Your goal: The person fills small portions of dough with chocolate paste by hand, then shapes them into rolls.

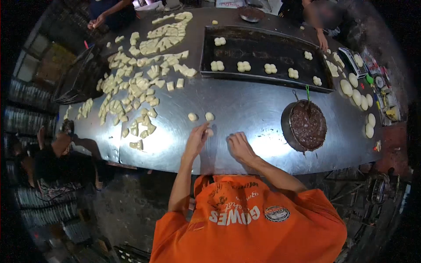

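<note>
My left hand [198, 139] is over the steel table, its fingers closed round a small dough ball [209, 132] that shows at the fingertips. Just beyond it lie two more pale dough balls, one on the left [192, 117] and one on the right [209, 116]. A little to the right, my right hand [240, 146] rests low at the tabletop with its fingers slightly bent and apart, holding nothing that I can see. To its right stands a round pan of brown filling [304, 124] with a green-handled tool [308, 95] in it.
Many cut dough pieces [140, 87] spread over the table's left side. A black tray [263, 50] at the back holds several dough clusters. Larger dough rounds [356, 97] and a scale [353, 61] are at the right. Other people's hands [322, 40] work across the table.
</note>
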`<state>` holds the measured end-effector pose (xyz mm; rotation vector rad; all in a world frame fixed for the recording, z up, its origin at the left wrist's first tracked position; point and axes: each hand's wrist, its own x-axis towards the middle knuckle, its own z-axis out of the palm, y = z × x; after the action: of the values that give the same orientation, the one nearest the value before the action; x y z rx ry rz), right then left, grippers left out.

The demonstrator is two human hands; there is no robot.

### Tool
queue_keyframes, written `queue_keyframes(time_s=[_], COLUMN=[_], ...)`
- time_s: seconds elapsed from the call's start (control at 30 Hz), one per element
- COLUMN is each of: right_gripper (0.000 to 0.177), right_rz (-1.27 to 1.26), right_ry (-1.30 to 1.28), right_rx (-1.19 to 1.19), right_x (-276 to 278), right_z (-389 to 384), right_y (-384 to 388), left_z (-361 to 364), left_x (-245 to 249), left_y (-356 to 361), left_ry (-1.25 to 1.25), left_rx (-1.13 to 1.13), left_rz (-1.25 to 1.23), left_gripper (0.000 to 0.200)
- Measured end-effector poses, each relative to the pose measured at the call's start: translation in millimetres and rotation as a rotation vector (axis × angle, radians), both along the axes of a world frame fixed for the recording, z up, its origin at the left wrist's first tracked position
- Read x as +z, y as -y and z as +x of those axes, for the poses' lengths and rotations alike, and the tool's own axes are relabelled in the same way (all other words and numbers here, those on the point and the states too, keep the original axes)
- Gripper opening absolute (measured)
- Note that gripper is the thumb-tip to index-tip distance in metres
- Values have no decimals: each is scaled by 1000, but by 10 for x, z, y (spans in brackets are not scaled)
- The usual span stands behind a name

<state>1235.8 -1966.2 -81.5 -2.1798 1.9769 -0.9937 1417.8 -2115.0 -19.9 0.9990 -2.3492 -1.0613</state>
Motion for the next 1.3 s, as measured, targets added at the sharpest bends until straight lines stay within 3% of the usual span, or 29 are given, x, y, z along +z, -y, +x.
queue_keyframes(time_s=[0.07, 0.1, 0.2, 0.27, 0.33, 0.4, 0.47, 0.53, 0.6, 0.67, 0.7, 0.73, 0.8, 0.83, 0.87, 0.93, 1.07, 1.17, 1.3], right_gripper=[15, 14, 22, 27, 32, 37, 35, 35, 38, 30, 33, 33, 40, 44, 44, 44, 45, 45, 39], right_rz=[63, 112, 148, 145, 132, 190, 269, 369, 409, 343, 358, 350, 416, 512, 504, 440, 326, 371, 345], right_ry=[24, -216, 87, 168, 241, 588, 517, 373, 440, 427, 154, 154, 645, 1063, 1066, 1432, 1619, 1436, 1383], right_rx=[-69, -84, -210, -225, -233, -432, -407, -166, -197, -254, -214, -211, -157, -94, -98, 40, -17, -62, -125], right_x=[64, 111, 239, 345, 432, 464, 517, 525, 549, 557, 479, 543, 950, 1294, 1454, 1600, 1601, 1672, 1363], right_z=[-259, -408, -452, -446, -520, -647, -566, -437, -393, -450, -522, -506, -408, -336, -270, -182, -235, -255, -396], right_y=[-31, 17, 369, 308, 272, 33, -101, -133, 2, 215, 303, 359, 514, 499, 464, 362, 116, -7, -94], left_z=[-1, -18, -46, 31, 299, 559, 646, 592, 460, 244, 128, 14, -187, -284, -353, -424, -495, -607, -756], left_x=[-4, -39, -103, 90, 274, 371, 417, 414, 439, 494, 524, 564, 615, 662, 708, 664, 676, 779, 845], left_y=[-54, -87, -149, -183, -261, -366, -447, -457, -460, -437, -418, -405, -408, -432, -448, -445, -522, -583, -544], left_ry=[-92, -87, -295, -510, -513, -479, -550, -631, -746, -809, -819, -824, -870, -861, -848, -769, -590, -580, -480], left_rx=[-6, -9, 157, 392, 476, 569, 630, 584, 518, 407, 371, 330, 268, 257, 243, 220, 158, -31, 39], left_rz=[61, 77, 313, 640, 669, 631, 721, 785, 913, 963, 984, 1005, 975, 946, 919, 805, 491, 674, 672], left_gripper=[39, 39, 34, 35, 41, 48, 51, 50, 48, 46, 45, 45, 44, 43, 42, 41, 40, 36, 28])
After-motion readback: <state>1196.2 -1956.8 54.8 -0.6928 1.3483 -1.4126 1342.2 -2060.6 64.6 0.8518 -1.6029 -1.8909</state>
